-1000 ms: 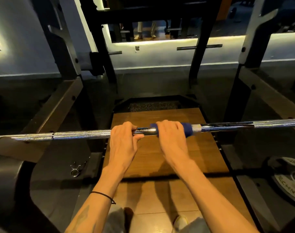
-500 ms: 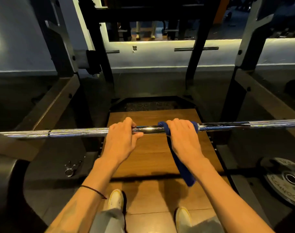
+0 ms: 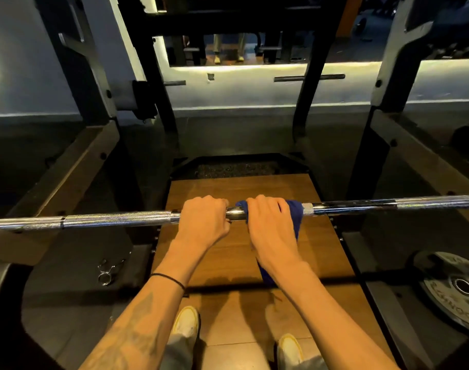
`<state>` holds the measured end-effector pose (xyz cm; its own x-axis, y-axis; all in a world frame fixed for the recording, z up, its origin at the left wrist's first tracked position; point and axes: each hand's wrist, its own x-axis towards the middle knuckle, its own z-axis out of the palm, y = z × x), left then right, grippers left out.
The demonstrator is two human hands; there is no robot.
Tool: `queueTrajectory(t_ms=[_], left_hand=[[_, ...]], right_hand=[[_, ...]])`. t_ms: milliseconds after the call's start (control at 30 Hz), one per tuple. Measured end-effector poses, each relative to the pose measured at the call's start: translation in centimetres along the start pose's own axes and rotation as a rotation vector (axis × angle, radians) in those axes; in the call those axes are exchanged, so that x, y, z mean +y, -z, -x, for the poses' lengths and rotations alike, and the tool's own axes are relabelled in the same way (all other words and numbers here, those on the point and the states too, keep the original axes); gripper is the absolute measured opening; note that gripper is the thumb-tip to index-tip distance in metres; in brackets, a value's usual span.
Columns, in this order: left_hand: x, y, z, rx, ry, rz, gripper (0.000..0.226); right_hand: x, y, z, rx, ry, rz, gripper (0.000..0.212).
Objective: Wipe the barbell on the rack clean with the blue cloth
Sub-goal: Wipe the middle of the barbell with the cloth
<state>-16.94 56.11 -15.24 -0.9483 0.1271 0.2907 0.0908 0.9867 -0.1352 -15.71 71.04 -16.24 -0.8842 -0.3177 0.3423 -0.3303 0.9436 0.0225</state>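
At lower right of the frame lies a black round weight plate (image 3: 453, 288) (lettering too blurred to read). Mid-frame, the left hand (image 3: 204, 221) grasps the chrome steel barbell (image 3: 115, 219) bare; just beside it, the right hand (image 3: 270, 228) clenches the blue cloth (image 3: 294, 217) around the bar, one end hanging down.

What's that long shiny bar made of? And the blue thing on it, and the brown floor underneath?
The barbell looks like polished chromed steel: it is mirror-bright, with rough crosshatched grip zones. The blue cloth looks like soft fabric, maybe microfibre, since it wraps the bar and hangs limp under the right hand. The platform looks like varnished wood, with brown grain and a slight sheen; it could be laminate.
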Motion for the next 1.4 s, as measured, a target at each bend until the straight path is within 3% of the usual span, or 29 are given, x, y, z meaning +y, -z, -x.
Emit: queueTrajectory(t_ms=[67, 200, 367, 533, 633, 767, 833, 900, 1033, 1167, 1300, 1400], left_hand=[[0.2, -0.4, 0.4, 0.043, 0.002, 0.024, 0.012], [0.1, -1.4, 1.3, 0.143, -0.033, 0.029, 0.029], [0.7, -1.8, 1.9, 0.262, -0.012, 0.077, 0.035], [0.7, -1.1, 2.1, 0.202, -0.017, 0.182, 0.032], [-0.2, -0.3, 1.8, 0.102, -0.070, 0.258, 0.037], [-0.8, 0.5, 0.9, -0.080, -0.092, 0.277, 0.026], [-0.8, 1.0, 0.2, -0.219, -0.086, 0.244, 0.032], [-0.9, 1.0, 0.1, -0.248, -0.087, 0.232, 0.037], [-0.4, -0.5, 2.1, 0.062, -0.085, 0.200, 0.044], [1.1, -1.8, 3.2, 0.292, 0.002, 0.201, 0.027], [3.2, -3.0, 3.9, 0.435, 0.126, 0.329, 0.029], [3.4, -2.8, 4.1, 0.473, 0.131, 0.408, 0.025]], right_hand=[[-1.4, 0.2, -0.4, 0.017, 0.057, -0.022, 0.030], [-0.3, -0.3, -0.7, 0.018, 0.117, -0.087, 0.027], [6.4, -0.7, 1.0, 0.105, -0.011, -0.156, 0.021], [5.5, -0.6, 1.2, 0.092, -0.066, -0.120, 0.032], [2.4, -0.2, 0.0, 0.023, 0.082, -0.089, 0.039], [-0.4, -0.4, -0.9, 0.008, 0.167, -0.138, 0.032], [0.6, -0.7, -0.5, 0.028, 0.181, -0.165, 0.030], [2.4, -0.7, 0.1, 0.054, 0.148, -0.187, 0.028], [5.9, -0.8, 1.8, 0.132, 0.013, -0.241, 0.037], [5.4, -0.6, 2.7, 0.080, -0.074, -0.151, 0.048], [1.8, 0.6, 0.6, -0.053, 0.045, -0.088, 0.045], [0.2, 1.3, -0.8, -0.179, 0.114, -0.181, 0.039]])
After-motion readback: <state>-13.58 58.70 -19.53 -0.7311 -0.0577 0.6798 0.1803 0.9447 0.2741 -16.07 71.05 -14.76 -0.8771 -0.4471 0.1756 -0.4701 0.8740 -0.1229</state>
